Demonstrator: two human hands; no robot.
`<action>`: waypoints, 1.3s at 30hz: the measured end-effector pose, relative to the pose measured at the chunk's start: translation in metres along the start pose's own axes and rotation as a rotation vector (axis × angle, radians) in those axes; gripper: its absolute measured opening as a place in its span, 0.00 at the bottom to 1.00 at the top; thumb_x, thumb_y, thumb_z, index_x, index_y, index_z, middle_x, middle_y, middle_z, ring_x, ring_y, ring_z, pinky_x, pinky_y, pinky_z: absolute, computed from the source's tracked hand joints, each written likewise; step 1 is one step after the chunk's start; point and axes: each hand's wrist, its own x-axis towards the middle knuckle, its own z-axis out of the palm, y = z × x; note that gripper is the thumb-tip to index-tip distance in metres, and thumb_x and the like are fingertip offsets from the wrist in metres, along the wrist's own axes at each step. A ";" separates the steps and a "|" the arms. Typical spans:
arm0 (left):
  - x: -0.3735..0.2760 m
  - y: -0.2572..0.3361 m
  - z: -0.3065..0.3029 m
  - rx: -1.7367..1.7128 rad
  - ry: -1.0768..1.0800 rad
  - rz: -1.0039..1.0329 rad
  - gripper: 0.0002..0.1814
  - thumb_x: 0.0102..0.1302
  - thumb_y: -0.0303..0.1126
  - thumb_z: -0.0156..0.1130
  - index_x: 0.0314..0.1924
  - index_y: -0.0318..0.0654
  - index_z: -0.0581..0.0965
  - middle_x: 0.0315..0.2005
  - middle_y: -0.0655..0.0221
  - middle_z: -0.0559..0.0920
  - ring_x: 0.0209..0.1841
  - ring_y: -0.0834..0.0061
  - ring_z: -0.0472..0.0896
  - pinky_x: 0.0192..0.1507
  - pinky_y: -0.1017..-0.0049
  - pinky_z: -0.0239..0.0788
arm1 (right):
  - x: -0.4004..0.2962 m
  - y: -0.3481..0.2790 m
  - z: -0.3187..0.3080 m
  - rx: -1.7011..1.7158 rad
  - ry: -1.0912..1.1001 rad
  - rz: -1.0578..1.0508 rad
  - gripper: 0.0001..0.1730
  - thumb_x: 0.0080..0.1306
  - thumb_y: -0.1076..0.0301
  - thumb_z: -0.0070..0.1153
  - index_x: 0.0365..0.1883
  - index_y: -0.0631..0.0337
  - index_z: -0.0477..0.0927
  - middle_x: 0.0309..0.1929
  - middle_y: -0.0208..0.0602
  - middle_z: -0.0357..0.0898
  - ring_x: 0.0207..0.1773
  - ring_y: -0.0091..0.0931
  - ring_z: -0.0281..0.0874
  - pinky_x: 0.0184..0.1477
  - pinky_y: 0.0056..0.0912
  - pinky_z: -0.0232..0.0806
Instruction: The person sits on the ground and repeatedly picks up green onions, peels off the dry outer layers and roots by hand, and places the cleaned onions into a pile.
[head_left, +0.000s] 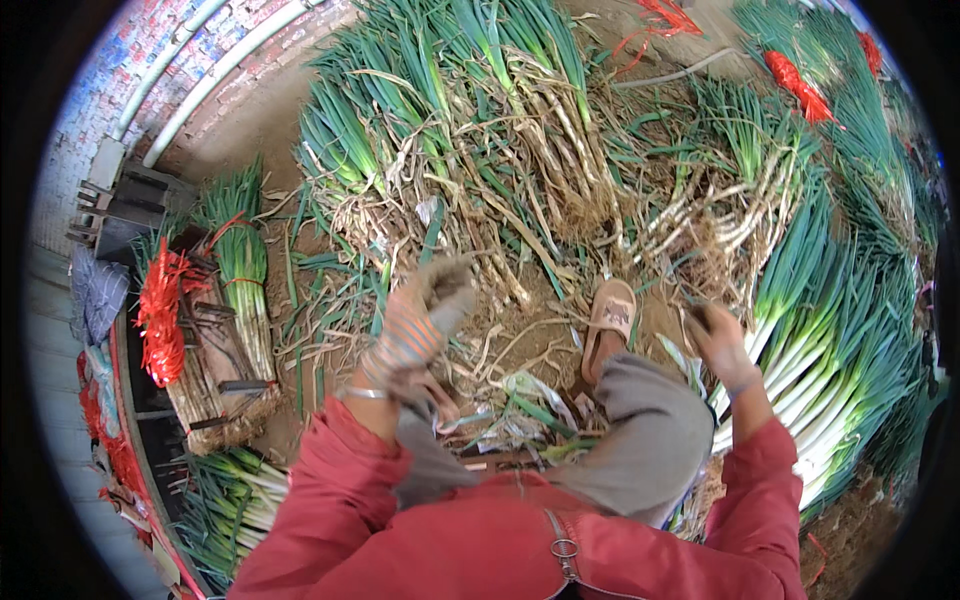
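My left hand (420, 319), in a dirty striped knit glove with a bracelet at the wrist, is raised over the littered ground left of centre; it is blurred, and whether it holds anything does not show. My right hand (718, 341), bare, hovers at the right beside the cleaned green onions (814, 367) with white stems, its fingers blurred. Ahead of both hands lie uncleaned green onions (555, 142) with dry leaves and roots. A smaller loose pile of them (750, 202) lies just beyond my right hand.
At the left, a tied onion bundle (244, 300) and red plastic twine (161, 315) rest on a rack. More onions (240, 502) lie at lower left. Dry leaf scraps (517, 345) cover the ground around my sandal (611, 307). White pipes (217, 71) run along the brick wall.
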 end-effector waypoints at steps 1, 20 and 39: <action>0.005 -0.002 0.002 0.034 -0.005 0.025 0.21 0.62 0.29 0.62 0.55 0.31 0.73 0.44 0.63 0.80 0.46 0.74 0.78 0.49 0.75 0.72 | 0.051 -0.017 0.017 0.067 -0.046 -0.089 0.15 0.64 0.64 0.55 0.44 0.67 0.77 0.42 0.51 0.78 0.46 0.43 0.76 0.49 0.38 0.68; 0.066 -0.034 -0.094 -0.555 -0.384 -0.604 0.24 0.65 0.27 0.56 0.60 0.30 0.67 0.50 0.64 0.76 0.53 0.72 0.74 0.55 0.72 0.66 | 0.472 -0.163 0.387 0.603 -0.430 0.266 0.43 0.60 0.60 0.60 0.66 0.74 0.55 0.52 0.55 0.76 0.52 0.36 0.77 0.57 0.35 0.65; -0.066 0.002 -0.079 -0.751 0.400 0.013 0.19 0.69 0.33 0.55 0.57 0.32 0.69 0.42 0.65 0.78 0.43 0.75 0.78 0.45 0.74 0.75 | -0.092 -0.244 0.058 0.629 -0.281 -0.212 0.30 0.54 0.71 0.62 0.56 0.67 0.70 0.39 0.44 0.77 0.41 0.29 0.76 0.45 0.30 0.69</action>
